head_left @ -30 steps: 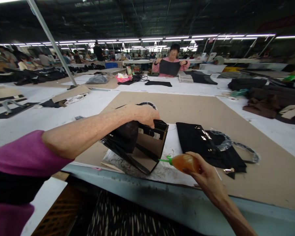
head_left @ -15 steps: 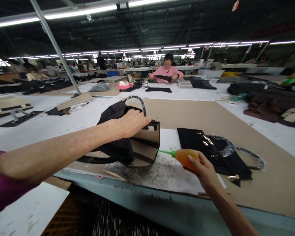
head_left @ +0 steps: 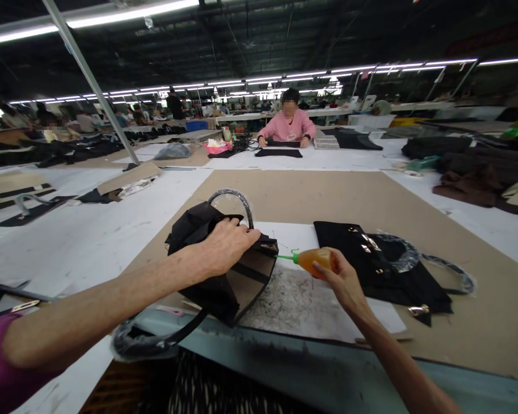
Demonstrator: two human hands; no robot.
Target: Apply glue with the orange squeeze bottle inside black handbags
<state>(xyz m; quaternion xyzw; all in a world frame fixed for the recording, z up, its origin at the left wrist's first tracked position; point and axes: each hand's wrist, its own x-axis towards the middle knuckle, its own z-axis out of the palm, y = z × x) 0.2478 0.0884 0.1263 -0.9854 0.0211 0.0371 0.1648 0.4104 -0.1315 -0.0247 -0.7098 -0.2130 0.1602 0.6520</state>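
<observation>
A black handbag [head_left: 218,296] lies tilted on its side at the table's front edge, its tan-and-black bottom facing right. My left hand [head_left: 231,244] grips it from above, fingers curled over the top edge and partly hidden in the folds. One plastic-wrapped handle [head_left: 237,198] arches up behind the hand; the other handle [head_left: 147,344] hangs over the table edge. In my right hand [head_left: 341,276] is a squeeze bottle [head_left: 313,261] of amber liquid, held sideways. Its thin green nozzle [head_left: 285,257] points left, with the tip at the bag's bottom edge.
A second black bag piece [head_left: 349,259] with gold fittings and wrapped handles lies flat to the right. Stained white paper [head_left: 302,305] covers the board between. Across the table, a person in pink [head_left: 289,123] handles black fabric. Dark cloth [head_left: 479,167] is piled at the right.
The handbag has turned and come nearer, and one handle now hangs over the front edge. My left hand moved down with it. The bottle shifted slightly left and up, staying at the bag's edge.
</observation>
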